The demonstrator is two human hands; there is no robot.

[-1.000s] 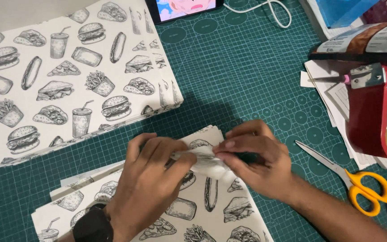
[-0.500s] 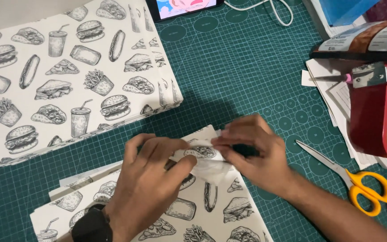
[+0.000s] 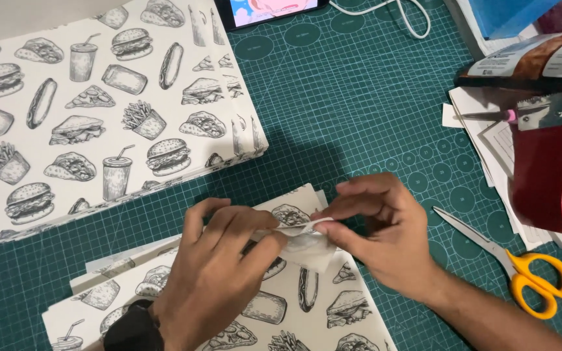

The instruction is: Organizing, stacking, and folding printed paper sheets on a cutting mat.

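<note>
My left hand (image 3: 219, 260) and my right hand (image 3: 378, 231) meet over a small piece of white paper (image 3: 307, 246), each pinching an edge of it with fingertips. The piece is partly peeled or folded, its thin white edge raised between the thumbs. Under the hands lies a stack of white sheets printed with grey fast-food drawings (image 3: 333, 312). A black watch sits on my left wrist (image 3: 131, 328).
A large box wrapped in the same fast-food paper (image 3: 99, 110) fills the upper left on the green cutting mat (image 3: 359, 110). Yellow-handled scissors (image 3: 521, 273) lie at right, a red tape dispenser (image 3: 548, 175) and papers behind them. A phone (image 3: 271, 10) with a white cable sits at the top.
Both hands have shifted slightly while working the small white piece; my right thumb and fingers have lifted its edge a little more. Everything else on the mat is unmoved.
</note>
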